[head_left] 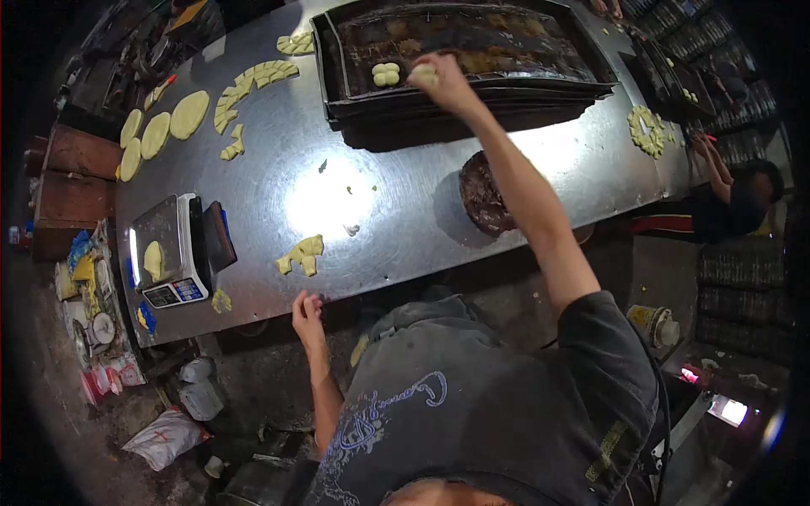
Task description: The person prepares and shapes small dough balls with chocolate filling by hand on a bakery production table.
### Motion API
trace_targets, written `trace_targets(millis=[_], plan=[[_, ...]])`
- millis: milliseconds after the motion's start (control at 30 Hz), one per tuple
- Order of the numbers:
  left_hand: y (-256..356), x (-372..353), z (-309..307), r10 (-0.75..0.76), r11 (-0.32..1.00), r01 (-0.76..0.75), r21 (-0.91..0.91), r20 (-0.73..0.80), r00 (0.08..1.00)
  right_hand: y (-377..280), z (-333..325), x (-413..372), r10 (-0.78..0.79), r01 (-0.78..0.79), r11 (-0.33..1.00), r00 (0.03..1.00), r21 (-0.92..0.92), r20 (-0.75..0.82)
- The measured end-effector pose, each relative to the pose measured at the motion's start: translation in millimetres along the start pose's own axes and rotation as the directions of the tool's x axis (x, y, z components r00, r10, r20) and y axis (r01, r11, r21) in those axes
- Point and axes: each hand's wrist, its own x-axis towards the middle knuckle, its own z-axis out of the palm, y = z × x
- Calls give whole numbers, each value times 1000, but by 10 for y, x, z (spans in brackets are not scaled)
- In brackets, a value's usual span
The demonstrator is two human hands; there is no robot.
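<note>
Now my right hand (443,80) pinches what seems a dough ball (424,74), best lowered gently beside the placed dough (386,74) on the tray (354,42); left hand (308,310) lies open on the table (405,194).

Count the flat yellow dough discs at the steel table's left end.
4 flat yellow dough discs: the largest toward the steel table's middle, one beside it, two at its left edge. Others may be hidden.
</note>
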Motion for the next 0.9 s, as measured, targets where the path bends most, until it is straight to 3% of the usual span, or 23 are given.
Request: trace_targets(millis=[100, 133, 233, 267, 333, 400, 467, 500, 533, 567, 600, 667, 767, 833, 900], plan=[[43, -205, 81, 27, 999, -27, 28, -11, 1000, 879, 100, 795, 24, -35, 912, 999, -408, -33], [111, -316, 143, 30, 999, -29, 47, -21, 999, 843, 62, 842, 191, -156, 889, 981, -430, 39], [217, -543, 162, 28, 992, -26, 124, -11, 1000, 822, 160, 808, 269, -164, 755, 960, -635, 71], [229, -592, 152, 27, 990, -25, 142, -6, 1000, 792, 306, 747, 172, -173, 752, 983, -635, -65], [200, -610, 110, 17, 991, -15, 136, -12, 1000, 677, 438, 687, -76, -99, 782, 965, -615, -252], [155, -521, 44, 48, 995, -48, 92, 1, 999, 382, 637, 547, -322, 67, 851, 850, -521, -416], [212, -435, 34, 51, 997, -50, 62, -2, 999, -234, 836, 22, -403, 274, 892, 842, -359, -358], [239, -321, 50, 36, 996, -36, 84, 5, 999, -462, 1022, -243, -399, 346, 910, 881, -229, -254], [267, -190, 50, 23, 994, -25, 108, 18, 1000, -570, 1253, -450, -493, 484, 870, 862, -96, -116], [238, -35, 50, 89, 976, -99, 193, 60, 994, -562, 1697, -749, -543, 536, 837, 839, -110, -44], [208, 125, 54, 152, 945, -178, 275, 112, 982, -463, 2124, -1021, -509, 479, 857, 844, 192, 166], [264, 433, 70, 269, 831, -332, 445, 201, 942, -840, 2493, -1465, -430, 339, 903, 703, 264, 567], [400, 828, 178, 310, 641, -455, 619, 334, 890, -1140, 3058, -1911, -445, 435, 883, 651, 178, 616], [350, 947, 229, 266, 494, -482, 723, 403, 876, -1260, 3207, -2082, -419, 456, 888, 745, 63, 519], [205, 1073, 249, 194, 296, -501, 813, 462, 865, -1276, 3336, -2128, -267, 224, 962, 893, 158, 362]])
